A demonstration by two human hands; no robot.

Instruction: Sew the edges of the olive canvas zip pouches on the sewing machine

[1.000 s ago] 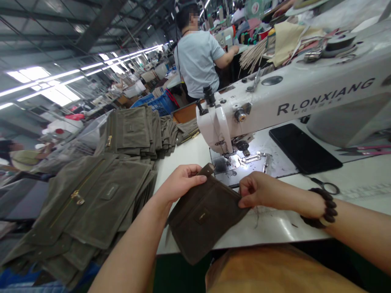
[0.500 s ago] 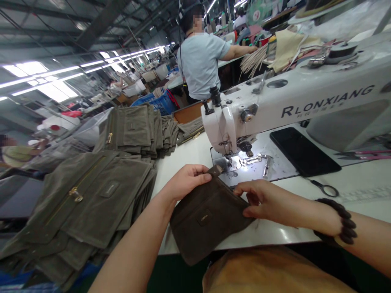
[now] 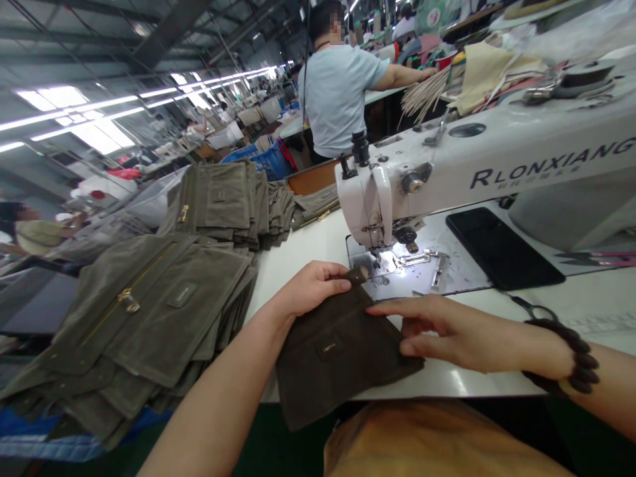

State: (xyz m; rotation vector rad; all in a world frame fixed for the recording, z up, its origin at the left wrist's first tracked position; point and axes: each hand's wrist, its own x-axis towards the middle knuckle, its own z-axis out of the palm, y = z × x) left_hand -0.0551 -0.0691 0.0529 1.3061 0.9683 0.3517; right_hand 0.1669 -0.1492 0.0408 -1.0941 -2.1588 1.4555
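Left hand [image 3: 318,288] pinching dark pouch [image 3: 318,384] near tab [image 3: 356,275]; right hand [image 3: 444,331] touching its edge, thumb and forefinger apart, grip unclear; pouch between hands, overhanging table [image 3: 278,265]; slack right-hand hold or overhang's weight could skew edge

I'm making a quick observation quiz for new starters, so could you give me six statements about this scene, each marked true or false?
1. The left hand holds the dark fabric piece. True.
2. A black phone lies beside the sewing machine. True.
3. The right hand is gripping the phone. False: its fingers are at the edge of the dark fabric piece.
4. The left wrist wears a bracelet. False: the dark beaded bracelet is worn on the right.
5. Stacked olive pieces sit left of the hands. True.
6. The dark fabric piece lies wholly on the white tabletop. False: its lower corner extends past the front edge.
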